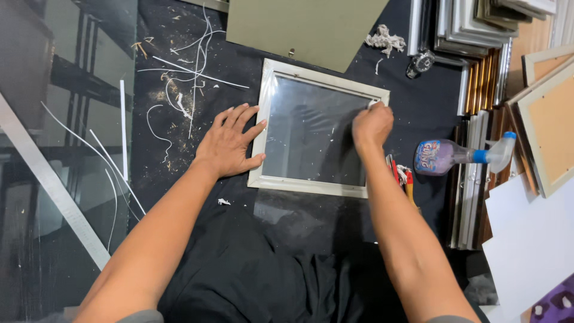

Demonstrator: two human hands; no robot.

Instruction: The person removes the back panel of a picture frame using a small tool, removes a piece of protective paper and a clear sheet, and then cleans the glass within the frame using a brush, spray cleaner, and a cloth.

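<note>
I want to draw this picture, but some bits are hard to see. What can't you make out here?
All in the head view:
- What the right hand grips on the picture frame: only a white scrap shows past the closed fingers.
- The tools beside the frame: the right forearm covers most of them.
- The small shiny object by the stacked frames: too small to tell.
- The purple thing: cut off by the corner.

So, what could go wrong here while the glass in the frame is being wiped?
1. The right hand presses a small white wad at the upper right corner of the glass pane; hard pressure might crack it.
2. The left hand only rests flat on the picture frame, so the frame may slide on the black cloth.
3. Debris specks on the glass could scratch it.
</note>
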